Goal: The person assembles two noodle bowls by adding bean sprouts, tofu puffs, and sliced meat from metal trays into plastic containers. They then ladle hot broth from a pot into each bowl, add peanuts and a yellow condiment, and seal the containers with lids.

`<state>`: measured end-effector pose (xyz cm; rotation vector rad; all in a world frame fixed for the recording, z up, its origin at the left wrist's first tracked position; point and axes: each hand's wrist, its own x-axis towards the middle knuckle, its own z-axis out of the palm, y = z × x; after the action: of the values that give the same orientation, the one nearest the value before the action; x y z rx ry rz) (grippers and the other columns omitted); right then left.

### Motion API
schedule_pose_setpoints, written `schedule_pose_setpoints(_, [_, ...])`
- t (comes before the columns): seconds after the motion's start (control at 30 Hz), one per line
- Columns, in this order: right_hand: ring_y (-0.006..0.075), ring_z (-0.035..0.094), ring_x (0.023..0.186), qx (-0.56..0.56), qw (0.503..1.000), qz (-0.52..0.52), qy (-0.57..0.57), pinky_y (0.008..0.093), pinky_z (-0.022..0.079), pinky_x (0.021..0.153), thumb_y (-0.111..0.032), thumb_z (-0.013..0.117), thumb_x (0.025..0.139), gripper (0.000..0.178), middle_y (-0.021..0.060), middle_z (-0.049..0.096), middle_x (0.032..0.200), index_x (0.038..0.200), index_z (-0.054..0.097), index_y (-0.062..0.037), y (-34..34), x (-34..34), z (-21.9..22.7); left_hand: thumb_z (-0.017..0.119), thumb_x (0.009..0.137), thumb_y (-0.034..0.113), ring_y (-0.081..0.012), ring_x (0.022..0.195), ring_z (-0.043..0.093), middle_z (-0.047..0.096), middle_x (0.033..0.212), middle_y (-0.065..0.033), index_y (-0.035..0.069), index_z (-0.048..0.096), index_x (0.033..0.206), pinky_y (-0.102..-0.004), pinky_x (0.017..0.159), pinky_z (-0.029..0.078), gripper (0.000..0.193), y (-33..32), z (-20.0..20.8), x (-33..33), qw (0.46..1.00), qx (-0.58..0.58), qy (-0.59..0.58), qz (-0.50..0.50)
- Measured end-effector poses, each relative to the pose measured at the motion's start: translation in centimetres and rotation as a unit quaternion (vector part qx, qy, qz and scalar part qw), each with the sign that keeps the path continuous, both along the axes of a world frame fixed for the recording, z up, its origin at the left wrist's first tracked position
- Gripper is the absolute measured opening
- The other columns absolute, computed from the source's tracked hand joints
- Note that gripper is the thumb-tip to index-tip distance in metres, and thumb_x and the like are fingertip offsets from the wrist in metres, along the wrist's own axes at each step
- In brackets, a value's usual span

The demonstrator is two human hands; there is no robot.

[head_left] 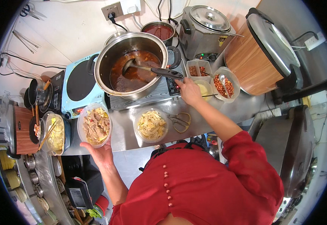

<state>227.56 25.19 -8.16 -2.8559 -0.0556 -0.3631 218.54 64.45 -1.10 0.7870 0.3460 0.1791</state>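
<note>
My left hand (pixel 100 152) holds a clear round bowl (pixel 94 126) of sliced meat and noodles from below, at the counter's front edge. My right hand (pixel 189 91) reaches forward and grips the dark handle of a ladle (pixel 154 70) whose scoop rests in the red broth of a big steel pot (pixel 131 65). A second clear bowl (pixel 151 125) of pale noodles stands on the steel counter (pixel 126 127) between my arms. Scissors (pixel 180 122) lie just right of it.
Small tubs of peanuts (pixel 225 84), a red relish (pixel 198 70) and a pale paste (pixel 204 89) sit right of the pot. Behind are a red sauce pot (pixel 159 30), a steel cooker (pixel 204 30) and a wood-patterned cooker (pixel 263 52). A blue hotplate (pixel 80 84) and more bowls (pixel 54 133) stand left.
</note>
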Motion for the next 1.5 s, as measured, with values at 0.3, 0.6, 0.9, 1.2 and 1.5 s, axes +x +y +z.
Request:
schedule_pose_setpoints(0.3, [0.0359, 0.066, 0.071, 0.509, 0.791, -0.132, 0.313, 0.047, 0.054, 0.065, -0.035, 0.044, 0.099, 0.033, 0.0192, 0.067, 0.086, 0.103, 0.061, -0.0067, 1.5, -3.8, -3.0, 0.055, 0.08, 0.071, -0.0294, 0.117, 0.051, 0.046, 0.142, -0.0068, 0.013, 0.034, 0.146, -0.0447, 0.071, 0.051, 0.09, 0.3, -0.2, -0.1, 1.0, -0.02, 0.006, 0.018])
schedule_pose_setpoints(0.6, [0.0332, 0.066, 0.101, 0.853, 0.461, -0.15, 0.196, 0.0403, 0.058, 0.084, -0.022, 0.046, 0.102, 0.03, 0.0242, 0.063, 0.112, 0.109, 0.05, 0.007, 2.5, -3.6, -8.5, 0.056, 0.078, 0.071, -0.0318, 0.118, 0.052, 0.043, 0.145, -0.0097, 0.012, 0.031, 0.147, -0.0485, 0.078, 0.049, 0.095, 1.6, 0.1, 0.3, 0.999, -0.011, -0.03, -0.028])
schedule_pose_setpoints(0.9, [0.0228, 0.068, 0.075, 0.8, 0.551, -0.236, 0.035, 0.0304, 0.059, 0.065, -0.008, 0.07, 0.087, 0.021, 0.0139, 0.064, 0.089, 0.095, 0.053, 0.0017, 4.8, -3.7, -8.0, 0.054, 0.078, 0.075, -0.0309, 0.118, 0.054, 0.044, 0.144, -0.0088, 0.013, 0.03, 0.148, -0.0459, 0.064, 0.057, 0.096, 1.7, 0.3, 0.5, 0.999, 0.014, -0.022, -0.024])
schedule_pose_setpoints(1.2, [0.0143, 0.054, 0.059, 0.534, 0.8, -0.262, -0.076, 0.0262, 0.049, 0.051, -0.003, 0.078, 0.077, 0.03, 0.0063, 0.057, 0.076, 0.086, 0.049, -0.0036, 6.9, -3.1, -8.6, 0.051, 0.081, 0.074, -0.0288, 0.118, 0.054, 0.046, 0.142, -0.008, 0.013, 0.032, 0.147, -0.0456, 0.063, 0.056, 0.092, 2.3, 0.6, 0.5, 0.999, 0.016, -0.023, -0.039])
schedule_pose_setpoints(1.5, [0.0299, 0.054, 0.081, 0.257, 0.945, -0.101, -0.177, 0.039, 0.045, 0.07, -0.012, 0.081, 0.07, 0.036, 0.0117, 0.051, 0.09, 0.088, 0.05, -0.0054, 8.6, -6.2, -0.5, 0.043, 0.083, 0.075, -0.0308, 0.125, 0.049, 0.042, 0.146, -0.0085, 0.013, 0.03, 0.148, -0.0485, 0.072, 0.056, 0.091, 3.9, -0.9, 0.9, 0.992, 0.021, -0.035, -0.116])
